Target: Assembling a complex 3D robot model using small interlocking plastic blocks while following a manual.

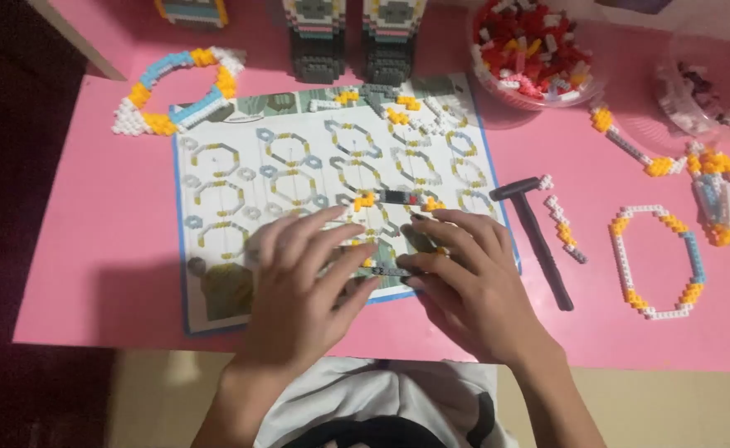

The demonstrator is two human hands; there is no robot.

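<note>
Both hands rest on the lower part of a printed instruction sheet (299,158) on a pink table (108,249). My left hand (303,286) lies flat with fingers spread, its fingertips touching a short dark strip of small bricks (391,271). My right hand (464,278) meets it from the right, with its fingertips pinching the same strip. A small piece of yellow, dark and red bricks (394,199) lies on the sheet just above the hands. Whether the strip is lifted off the sheet I cannot tell.
A black hammer (539,236) lies right of the sheet. Brick rings in white, yellow and blue lie at the right (655,261), far right (726,203) and upper left (178,87). A bowl of red and white bricks (531,50) and dark brick towers (315,41) stand at the back.
</note>
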